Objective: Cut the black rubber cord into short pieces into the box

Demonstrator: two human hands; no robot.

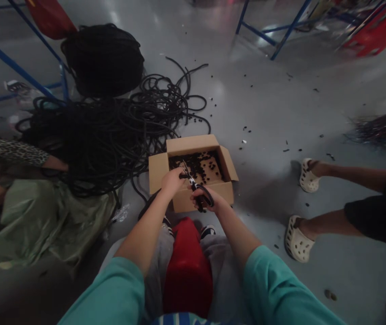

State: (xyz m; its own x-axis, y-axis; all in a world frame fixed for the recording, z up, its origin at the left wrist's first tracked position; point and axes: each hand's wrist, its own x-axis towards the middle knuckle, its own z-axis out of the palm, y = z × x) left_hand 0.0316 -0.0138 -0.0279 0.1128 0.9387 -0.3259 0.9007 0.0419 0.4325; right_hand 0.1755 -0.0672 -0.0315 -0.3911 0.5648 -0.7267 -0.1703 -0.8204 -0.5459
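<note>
An open cardboard box [194, 144] stands on the floor in front of me, with many small black pieces [196, 164] scattered inside. Over its near edge, my right hand [209, 199] is closed round the handles of black scissors [203, 192], whose blades point up and to the left. My left hand [173, 180] is closed round a black cord at the box's near left corner, beside the blades. From the left, a large tangle of black cord [111, 131] reaches close to the box.
A coiled black bundle [103, 58] lies behind the tangle. Another person's arm [20, 146] and a greenish plastic bag [53, 216] are at left. Another person's feet in white clogs [299, 239] are at right. Blue metal frames [263, 36] stand farther back.
</note>
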